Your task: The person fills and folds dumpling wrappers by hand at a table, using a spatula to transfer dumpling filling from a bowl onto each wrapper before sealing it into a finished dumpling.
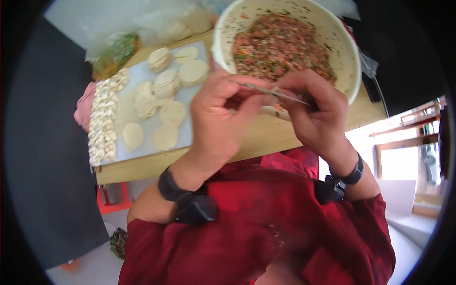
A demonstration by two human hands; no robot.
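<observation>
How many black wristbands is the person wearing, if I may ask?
2: one band around the left wrist, another band around the right wrist. Any under the red sleeves would be hidden.

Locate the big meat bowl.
In the head view, the bowl sits at the top, right of centre, on the table, beyond the left hand and right hand, to the right of the pale board.

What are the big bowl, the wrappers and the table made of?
Bowl: probably plastic, smooth and cream-coloured, with a thick rounded rim.
Wrappers: likely dough, pale and matt, in thin round sheets.
Table: looks like wood, from its light yellow-brown colour, but might be a wood-look board.
</observation>
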